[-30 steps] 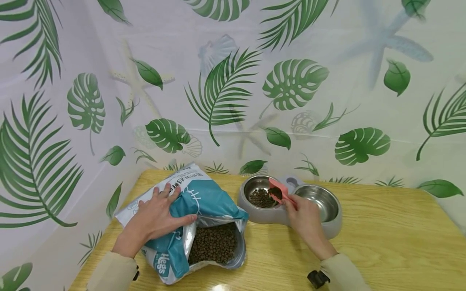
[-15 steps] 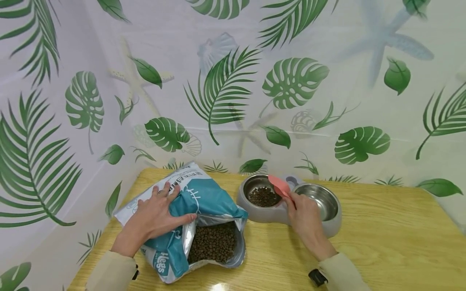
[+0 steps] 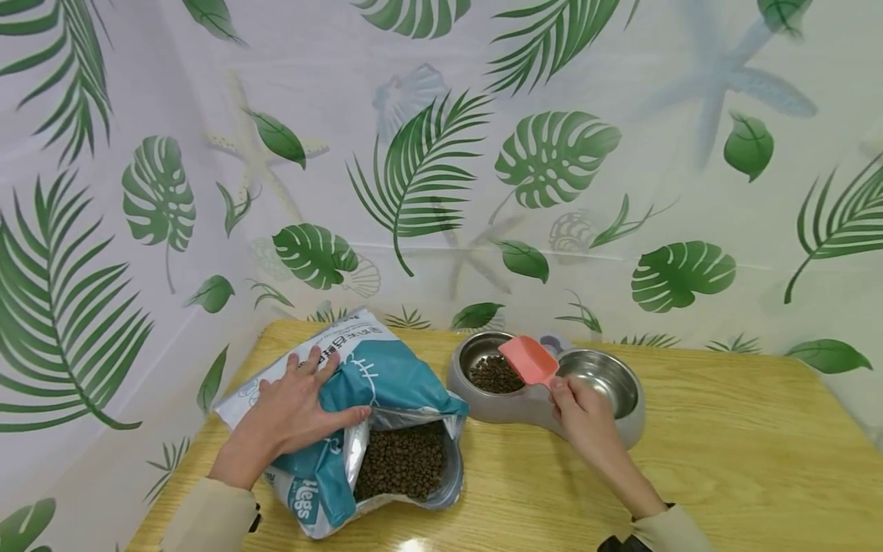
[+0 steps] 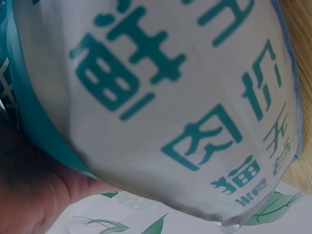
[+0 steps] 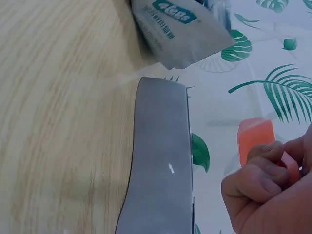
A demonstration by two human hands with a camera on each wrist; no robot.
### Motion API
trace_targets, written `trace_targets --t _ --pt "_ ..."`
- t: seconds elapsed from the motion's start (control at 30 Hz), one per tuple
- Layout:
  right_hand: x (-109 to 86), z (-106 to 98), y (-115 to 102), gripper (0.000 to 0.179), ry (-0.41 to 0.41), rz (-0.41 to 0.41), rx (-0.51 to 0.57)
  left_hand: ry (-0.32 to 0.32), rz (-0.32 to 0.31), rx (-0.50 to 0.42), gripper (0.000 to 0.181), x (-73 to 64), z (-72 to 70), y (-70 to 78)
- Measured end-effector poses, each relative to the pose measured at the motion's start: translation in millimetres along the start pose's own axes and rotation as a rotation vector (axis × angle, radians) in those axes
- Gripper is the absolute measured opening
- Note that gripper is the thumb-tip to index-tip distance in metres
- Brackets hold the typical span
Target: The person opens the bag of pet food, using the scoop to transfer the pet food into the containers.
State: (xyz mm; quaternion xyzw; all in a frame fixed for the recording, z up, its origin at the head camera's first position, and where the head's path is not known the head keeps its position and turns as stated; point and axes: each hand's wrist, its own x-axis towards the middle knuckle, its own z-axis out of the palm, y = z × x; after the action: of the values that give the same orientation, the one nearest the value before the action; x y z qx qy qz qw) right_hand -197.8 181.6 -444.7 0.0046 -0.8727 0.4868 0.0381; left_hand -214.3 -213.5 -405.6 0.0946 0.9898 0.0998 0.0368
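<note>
My left hand (image 3: 293, 410) lies with spread, straight fingers on a teal and white food bag (image 3: 396, 368). The bag is on its side, its mouth open toward me, with brown kibble (image 3: 407, 460) showing inside. In my right hand (image 3: 586, 414) I grip the handle of a pink scoop (image 3: 530, 359), which is held tilted above the double bowl (image 3: 510, 410). Some kibble (image 3: 495, 374) lies in the left steel bowl; the right steel bowl (image 3: 607, 376) shows bare metal. The right wrist view shows curled fingers around the scoop's handle (image 5: 291, 168).
A wooden table (image 3: 731, 445) carries everything, with bare wood right of the bowls. Behind and to the left hangs a leaf-patterned cloth (image 3: 428, 299) along the table's far edge.
The scoop has turned over from holding kibble at the left bowl to showing its underside, then been lifted. My right hand has drawn slightly right. The left hand stays on the bag.
</note>
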Motion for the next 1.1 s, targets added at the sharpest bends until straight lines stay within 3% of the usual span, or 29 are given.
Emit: trace_targets --t 0.1,0.23,0.43,0.57,0.83,1.1 --pt "-7.4 -4.3 -5.2 0.042 -0.122 0.062 0.166 0.001 0.000 0.001 0.109 0.0 0.2 -0.3" --pt "-16.9 -8.7 -10.7 0.040 -0.306 0.051 0.342 0.002 0.000 -0.001 0.109 -0.2 0.5 -0.4" --pt "-27.7 -10.6 -16.7 0.041 -0.546 -0.134 0.413 0.005 -0.001 -0.004 0.108 -0.4 0.4 -0.6" --pt "-33.2 -6.2 -19.0 0.042 -0.649 -0.153 0.400 0.004 -0.002 -0.002 0.109 -0.2 0.4 -0.6" --pt "-40.8 16.4 -16.0 0.050 -0.698 -0.015 0.223 0.000 -0.005 0.003 0.110 0.3 -0.2 -0.5" --pt "-49.2 36.5 -19.6 0.043 -0.598 -0.079 0.015 0.001 -0.004 0.004 0.109 0.3 -0.2 -0.3"
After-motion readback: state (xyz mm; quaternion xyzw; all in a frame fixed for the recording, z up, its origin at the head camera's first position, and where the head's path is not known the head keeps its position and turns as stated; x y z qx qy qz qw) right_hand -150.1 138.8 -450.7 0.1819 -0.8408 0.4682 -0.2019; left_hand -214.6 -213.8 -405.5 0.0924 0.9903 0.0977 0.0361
